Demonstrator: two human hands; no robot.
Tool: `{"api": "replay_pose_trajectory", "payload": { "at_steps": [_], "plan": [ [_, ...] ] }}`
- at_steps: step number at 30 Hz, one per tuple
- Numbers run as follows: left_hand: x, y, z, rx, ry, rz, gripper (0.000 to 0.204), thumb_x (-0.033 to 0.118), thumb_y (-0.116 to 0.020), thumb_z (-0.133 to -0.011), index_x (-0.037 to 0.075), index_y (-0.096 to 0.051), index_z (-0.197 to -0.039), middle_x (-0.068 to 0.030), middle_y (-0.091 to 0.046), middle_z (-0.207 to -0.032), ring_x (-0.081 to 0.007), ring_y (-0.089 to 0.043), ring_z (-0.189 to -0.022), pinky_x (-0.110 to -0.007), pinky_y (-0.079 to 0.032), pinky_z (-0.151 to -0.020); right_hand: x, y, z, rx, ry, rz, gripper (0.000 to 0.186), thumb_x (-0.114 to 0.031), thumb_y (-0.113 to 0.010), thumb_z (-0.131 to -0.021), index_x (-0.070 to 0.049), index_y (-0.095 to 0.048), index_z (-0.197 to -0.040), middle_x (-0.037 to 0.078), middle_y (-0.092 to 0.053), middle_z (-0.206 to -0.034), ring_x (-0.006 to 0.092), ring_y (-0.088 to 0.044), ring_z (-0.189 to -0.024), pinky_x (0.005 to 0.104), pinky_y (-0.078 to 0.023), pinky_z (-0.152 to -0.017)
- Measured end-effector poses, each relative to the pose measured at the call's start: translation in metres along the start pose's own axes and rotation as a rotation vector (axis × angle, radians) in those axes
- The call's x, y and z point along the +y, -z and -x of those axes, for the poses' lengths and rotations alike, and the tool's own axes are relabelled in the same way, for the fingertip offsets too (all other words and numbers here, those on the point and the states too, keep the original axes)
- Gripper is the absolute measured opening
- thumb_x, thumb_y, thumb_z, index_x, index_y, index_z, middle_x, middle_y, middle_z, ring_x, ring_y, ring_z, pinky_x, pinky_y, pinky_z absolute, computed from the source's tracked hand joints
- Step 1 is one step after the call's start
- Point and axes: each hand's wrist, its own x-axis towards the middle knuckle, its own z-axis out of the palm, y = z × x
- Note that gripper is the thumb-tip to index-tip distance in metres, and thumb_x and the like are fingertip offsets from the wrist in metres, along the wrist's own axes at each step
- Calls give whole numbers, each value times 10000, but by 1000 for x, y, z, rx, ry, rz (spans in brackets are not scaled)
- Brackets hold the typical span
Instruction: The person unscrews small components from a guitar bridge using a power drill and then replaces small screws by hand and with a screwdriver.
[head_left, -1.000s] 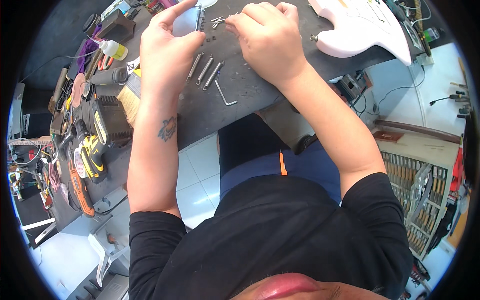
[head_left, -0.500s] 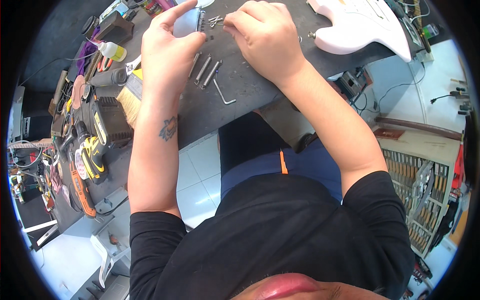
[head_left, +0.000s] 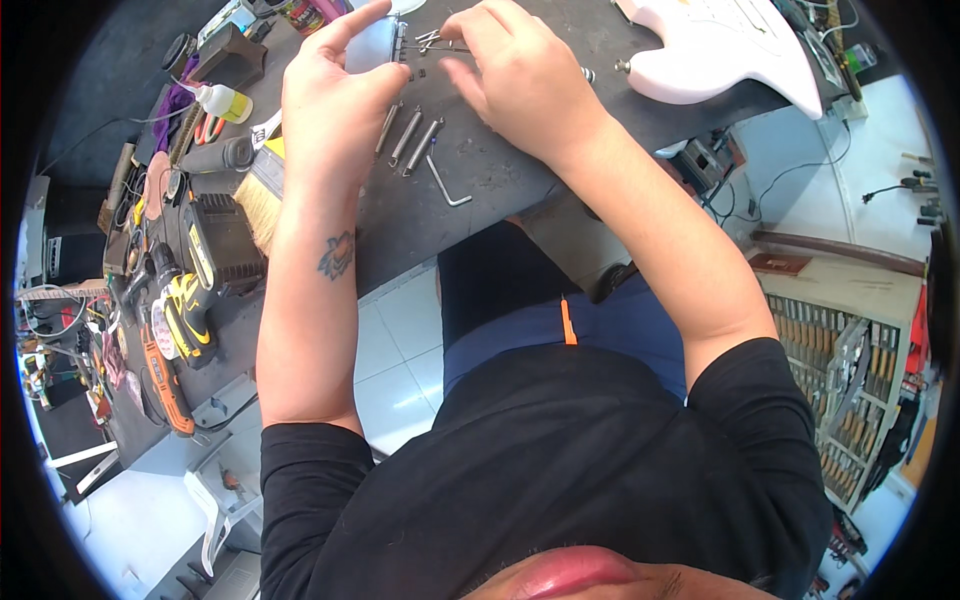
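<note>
My left hand (head_left: 335,105) is closed around a shiny metal guitar bridge (head_left: 372,45), its thumb along the near edge and its index finger stretched out. From the bridge's saddle side a thin screwdriver shaft (head_left: 445,49) runs into my right hand (head_left: 535,85). The index finger and thumb stand apart there, the palm hides most of the tool, and its end shows behind the hand. Small screws (head_left: 428,38) lie between the hands. Nearer me are several springs (head_left: 405,138) and a hex key (head_left: 446,184) on the dark bench (head_left: 480,180).
A pale guitar body (head_left: 700,60) lies at the far right. To the left are a brush (head_left: 258,200), a glue bottle (head_left: 225,102), a yellow-black drill (head_left: 187,315) and an orange rotary tool (head_left: 167,385). A rack of chisels (head_left: 850,400) stands at the right.
My right index finger and thumb have spread from a pinch on the shaft, and the hand has turned and shifted slightly. My left hand and the bridge stay nearly still.
</note>
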Motion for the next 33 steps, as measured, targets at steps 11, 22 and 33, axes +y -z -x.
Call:
{"api": "replay_pose_trajectory", "payload": {
  "at_steps": [11,22,33],
  "plan": [
    [6,-4,0,4,31,70,625,-134,-602,-743,-103,-568,-1367,-154,-692,-1210,-171,-673,-1040,-266,-523,-886,-7,17,-3,-11,46,97,39,-146,-662,-870,-117,-665,-895,48,-576,-802,242,-598,-798,411,-410,-796],
    [-30,23,-12,-144,27,211,566,-95,-690,-881,-82,-545,-1429,-109,-724,-1057,-131,-692,-923,-267,-560,-872,-8,14,-4,-28,15,19,52,-122,-677,-869,-89,-645,-893,74,-597,-813,280,-619,-767,385,-473,-703],
    [-19,10,-12,191,-143,23,440,-14,-772,-879,-68,-664,-1302,-57,-718,-995,-90,-652,-846,-237,-515,-768,-8,19,-4,-20,-27,-46,55,-69,-668,-857,-68,-613,-853,110,-600,-790,310,-663,-682,392,-546,-623]
  ]
}}
